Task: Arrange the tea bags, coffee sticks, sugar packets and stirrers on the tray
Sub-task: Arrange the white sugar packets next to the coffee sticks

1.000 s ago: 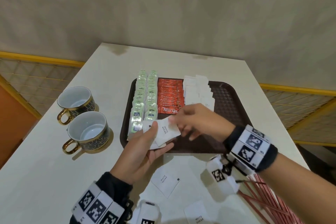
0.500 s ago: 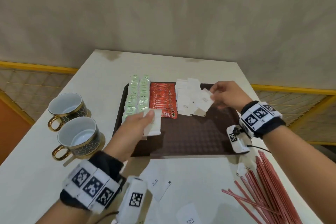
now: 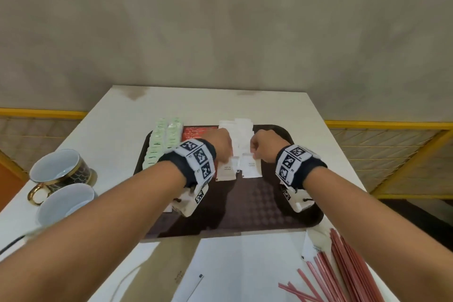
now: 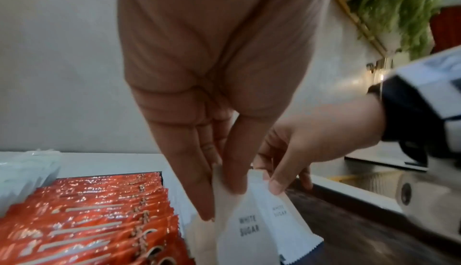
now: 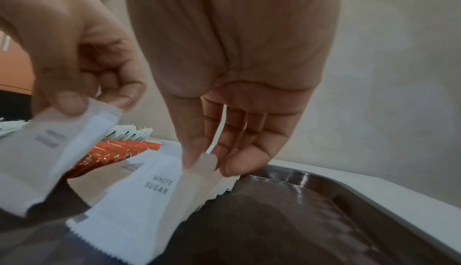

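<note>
Pinching sugar packets (image 3: pixel 250 168), both hands (image 3: pixel 221 146)

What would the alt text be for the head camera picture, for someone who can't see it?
Two hands, left hand and right hand, each pinch a white sugar packet over a brown tray holding rows of green tea bags, red coffee sticks and sugar. Red stirrers lie on the table.

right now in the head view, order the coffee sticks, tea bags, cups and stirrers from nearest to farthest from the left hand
1. Coffee sticks, just beside the left hand, on the tray.
2. Tea bags, further left on the tray.
3. Cups and stirrers: too close to call; cups far left, stirrers near right.
</note>
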A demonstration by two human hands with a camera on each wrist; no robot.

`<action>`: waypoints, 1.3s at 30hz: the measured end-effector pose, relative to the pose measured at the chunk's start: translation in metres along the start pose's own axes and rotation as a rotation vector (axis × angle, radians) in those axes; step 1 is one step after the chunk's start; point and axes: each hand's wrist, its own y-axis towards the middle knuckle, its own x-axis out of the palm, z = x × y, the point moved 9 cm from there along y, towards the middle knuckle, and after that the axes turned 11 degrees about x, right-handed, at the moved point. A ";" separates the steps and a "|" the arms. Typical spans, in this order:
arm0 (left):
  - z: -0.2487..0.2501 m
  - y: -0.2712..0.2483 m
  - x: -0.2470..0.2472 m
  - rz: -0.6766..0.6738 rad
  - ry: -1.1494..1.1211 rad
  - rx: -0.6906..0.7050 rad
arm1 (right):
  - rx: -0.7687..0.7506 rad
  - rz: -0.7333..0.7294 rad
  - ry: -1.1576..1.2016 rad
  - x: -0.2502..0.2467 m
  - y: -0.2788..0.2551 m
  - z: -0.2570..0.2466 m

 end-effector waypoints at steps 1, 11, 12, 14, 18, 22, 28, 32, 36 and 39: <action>0.002 0.008 0.003 -0.024 0.037 0.004 | -0.003 0.007 -0.009 -0.001 0.002 0.000; 0.003 0.043 0.014 0.040 0.173 -0.037 | -0.006 0.045 -0.082 0.000 0.007 -0.002; 0.002 0.044 0.015 0.043 0.187 -0.037 | -0.009 0.050 -0.095 0.001 0.007 -0.001; 0.001 0.044 0.016 0.060 0.194 -0.032 | -0.007 0.060 -0.106 0.001 0.008 -0.002; 0.005 0.037 0.006 0.119 0.144 -0.007 | -0.010 0.111 -0.065 -0.011 0.001 -0.003; 0.021 -0.002 -0.031 0.260 0.048 0.105 | -0.092 0.181 0.067 -0.039 -0.039 -0.003; 0.035 -0.150 -0.054 0.197 -0.054 0.273 | -0.256 0.109 0.151 -0.048 -0.195 0.016; 0.009 -0.249 0.023 -0.166 0.065 0.276 | -0.173 -0.230 -0.053 0.028 -0.295 0.049; -0.014 -0.324 0.123 -0.492 0.180 0.289 | -0.002 -0.330 -0.238 0.113 -0.360 0.077; -0.015 -0.344 0.160 -0.460 0.126 0.329 | 0.040 -0.229 -0.267 0.144 -0.374 0.068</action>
